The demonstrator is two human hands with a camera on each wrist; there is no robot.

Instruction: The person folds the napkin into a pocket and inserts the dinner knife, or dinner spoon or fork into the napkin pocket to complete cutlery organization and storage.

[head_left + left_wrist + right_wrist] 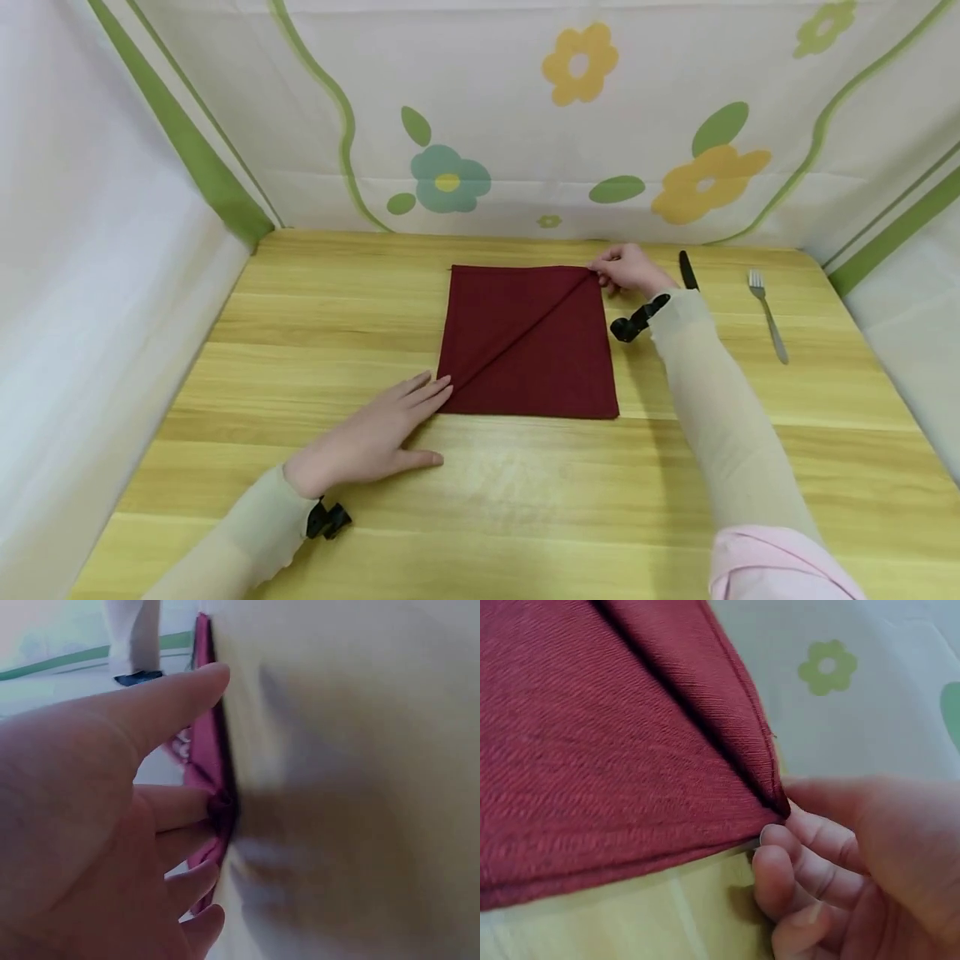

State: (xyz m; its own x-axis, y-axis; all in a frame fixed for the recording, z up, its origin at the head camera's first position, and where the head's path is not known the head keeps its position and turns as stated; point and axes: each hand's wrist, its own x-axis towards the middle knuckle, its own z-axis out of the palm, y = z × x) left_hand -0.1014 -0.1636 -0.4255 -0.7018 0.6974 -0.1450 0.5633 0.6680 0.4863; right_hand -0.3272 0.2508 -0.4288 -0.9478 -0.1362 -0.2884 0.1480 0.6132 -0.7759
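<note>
A dark red napkin (525, 342) lies flat and square on the wooden table (525, 500), with a fold line running diagonally from its near-left corner to its far-right corner. My left hand (375, 437) rests flat on the table, its straight fingertips touching the napkin's near-left corner. In the left wrist view the fingers of this hand (90, 825) meet the cloth edge (202, 757). My right hand (626, 268) is at the far-right corner. In the right wrist view its curled fingers (855, 855) pinch that corner of the napkin (615, 735).
A black-handled knife (687, 271) lies just right of my right hand, and a metal fork (768, 315) further right. Flower-patterned cloth walls (525, 125) close off the table at the back and both sides.
</note>
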